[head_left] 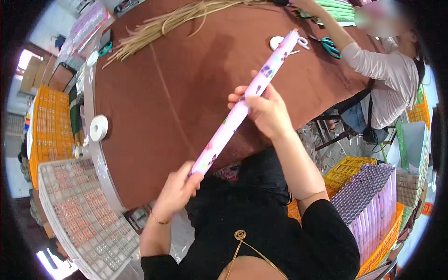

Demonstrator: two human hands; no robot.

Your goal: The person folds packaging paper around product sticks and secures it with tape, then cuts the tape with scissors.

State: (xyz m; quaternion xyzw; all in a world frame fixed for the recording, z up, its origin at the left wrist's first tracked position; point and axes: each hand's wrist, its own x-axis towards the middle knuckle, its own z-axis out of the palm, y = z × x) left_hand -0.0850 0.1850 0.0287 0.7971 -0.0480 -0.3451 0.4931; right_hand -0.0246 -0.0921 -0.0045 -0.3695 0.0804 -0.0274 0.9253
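A long pink patterned tube (224, 131) is held at a slant above the brown-covered table (135, 116). Its lower end sits in my left hand (176, 190), whose fingers are wrapped round it. Around the upper middle of the tube, my right hand (266, 109) is closed, thumb across the front. The tube's far end points up and right, near a white roll (276, 44) and teal-handled scissors (330, 47) lying on the table.
Long dry stalks (163, 23) lie across the table's far side. Another white roll (98, 128) is at the left edge. A co-worker (387, 70) sits at the right. Crates stand at lower left (88, 210) and lower right, the latter beside stacked pink tubes (373, 210).
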